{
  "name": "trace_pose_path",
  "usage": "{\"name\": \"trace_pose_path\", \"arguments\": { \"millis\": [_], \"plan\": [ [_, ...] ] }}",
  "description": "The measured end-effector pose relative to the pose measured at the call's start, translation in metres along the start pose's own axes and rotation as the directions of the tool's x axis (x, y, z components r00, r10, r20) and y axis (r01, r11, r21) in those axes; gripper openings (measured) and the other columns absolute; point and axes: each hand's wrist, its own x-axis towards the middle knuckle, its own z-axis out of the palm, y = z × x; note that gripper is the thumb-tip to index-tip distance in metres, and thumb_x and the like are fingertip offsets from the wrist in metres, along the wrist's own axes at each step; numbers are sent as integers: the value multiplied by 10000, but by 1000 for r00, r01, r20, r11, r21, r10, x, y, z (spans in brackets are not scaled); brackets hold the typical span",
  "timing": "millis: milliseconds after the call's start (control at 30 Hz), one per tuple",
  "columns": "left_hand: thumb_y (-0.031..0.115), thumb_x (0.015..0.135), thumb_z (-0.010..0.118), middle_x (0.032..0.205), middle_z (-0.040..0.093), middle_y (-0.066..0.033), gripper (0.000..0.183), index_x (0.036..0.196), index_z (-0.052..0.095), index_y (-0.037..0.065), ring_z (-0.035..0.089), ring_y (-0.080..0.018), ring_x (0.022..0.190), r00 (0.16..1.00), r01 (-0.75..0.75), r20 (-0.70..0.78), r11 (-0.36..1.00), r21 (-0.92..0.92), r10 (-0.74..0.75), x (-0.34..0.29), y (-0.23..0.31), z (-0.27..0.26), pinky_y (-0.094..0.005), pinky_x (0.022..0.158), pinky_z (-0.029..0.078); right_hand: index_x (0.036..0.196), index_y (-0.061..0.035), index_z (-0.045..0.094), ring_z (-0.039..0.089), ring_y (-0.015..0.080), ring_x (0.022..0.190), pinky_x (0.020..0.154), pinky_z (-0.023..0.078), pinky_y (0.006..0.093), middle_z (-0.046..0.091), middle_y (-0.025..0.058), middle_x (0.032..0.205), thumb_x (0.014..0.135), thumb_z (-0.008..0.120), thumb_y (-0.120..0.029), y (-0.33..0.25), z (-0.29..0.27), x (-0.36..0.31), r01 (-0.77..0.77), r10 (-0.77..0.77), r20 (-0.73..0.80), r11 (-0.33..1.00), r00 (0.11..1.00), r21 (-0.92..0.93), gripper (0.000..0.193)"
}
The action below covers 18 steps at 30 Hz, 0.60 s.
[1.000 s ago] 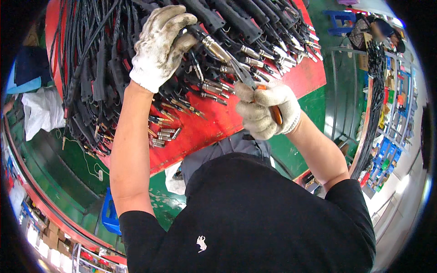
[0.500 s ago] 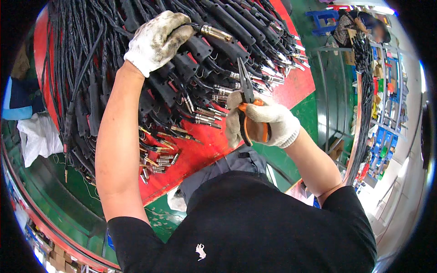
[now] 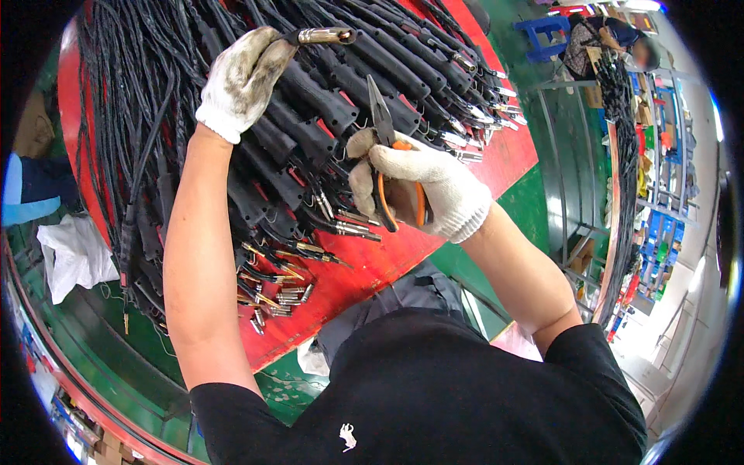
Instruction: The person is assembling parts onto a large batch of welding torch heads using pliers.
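Note:
My left hand, in a soiled white glove, is closed round the black neck of what looks like a welding torch. The torch's metal end sticks out to the right of my fingers, raised over the pile. Lower and to the right, my right hand, gloved too, grips long-nose pliers with orange and black handles. Their jaws point up and away, apart from the metal end. Beneath both hands lie several black torch handles with red triggers and thin wires.
A red table carries the pile, with black cables along its left and loose metal tips near its front edge. A white bag hangs at the left. Far right are a cable rack, a blue stool and another person.
My left hand has shifted slightly left, and the metal end it holds has risen and swung nearly level. The pliers in my right hand have moved left and up.

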Motion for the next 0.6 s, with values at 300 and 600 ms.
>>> {"name": "trace_pose_path", "arguments": {
  "millis": [300, 600],
  "plan": [
    [219, 777, 817, 905, 622, -101, 248, 988, 725, 127, 641, -315, 873, 985, 109, -170, 905, 412, -41, -76, 88, -66, -407, 756, 518, 1268, -54, 558, 672, 171, 866, 690, 514, 292, 702, 80, 1012, 947, 697, -322, 29, 19, -4, -126, 142, 142, 985, 980, -117, 441],
    [24, 904, 622, 1110, 727, -99, 324, 1225, 669, 12, 696, -178, 995, 723, 627, -60, 691, -358, -688, -212, 154, -36, -278, 891, 523, 1380, -71, 508, 670, 158, 838, 770, 519, 307, 711, 101, 1105, 954, 702, -299, 101, 25, -19, -281, 318, 128, 928, 939, -243, 521]
  ]
}}
